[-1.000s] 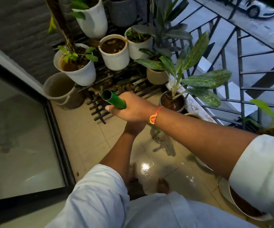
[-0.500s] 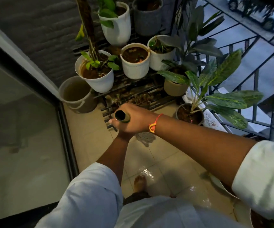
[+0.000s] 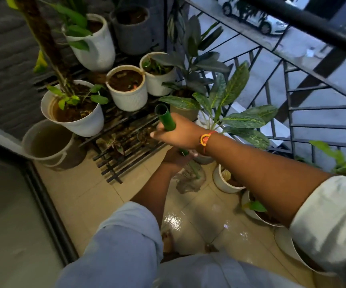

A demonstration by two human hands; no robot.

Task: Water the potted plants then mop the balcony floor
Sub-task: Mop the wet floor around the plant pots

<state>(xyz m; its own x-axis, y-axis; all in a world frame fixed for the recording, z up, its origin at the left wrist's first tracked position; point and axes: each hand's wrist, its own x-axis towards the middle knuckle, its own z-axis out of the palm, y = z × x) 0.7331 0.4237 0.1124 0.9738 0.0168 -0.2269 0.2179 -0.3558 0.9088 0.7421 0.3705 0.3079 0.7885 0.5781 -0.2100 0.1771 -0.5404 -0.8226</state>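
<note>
Mop handle (image 3: 165,119): green tube, tilted, open top end facing up in front of the black plant rack (image 3: 118,163); gripped at two places.
Right hand (image 3: 180,134): wrapped round the handle just below the open end, fingers curled tight; orange wristband (image 3: 204,139) on the wrist.
Left hand (image 3: 176,157): lower on the same handle, directly beneath the right hand, curled round it; partly hidden by the right wrist.
Mop head (image 3: 188,180): pale strands lying on the tiles under the left hand, just beside a small white pot (image 3: 222,183).
Floor (image 3: 97,196): beige tiles, glossy wet patch (image 3: 174,221) nearer the feet.
Bucket (image 3: 72,159): on the floor left of the rack, murky water inside.
Rack pots: large white pot (image 3: 84,123) with a staked plant, ribbed white pot (image 3: 128,98) of bare soil beside it.
Variegated plant (image 3: 240,119): right of the hands, against the railing (image 3: 292,100).
</note>
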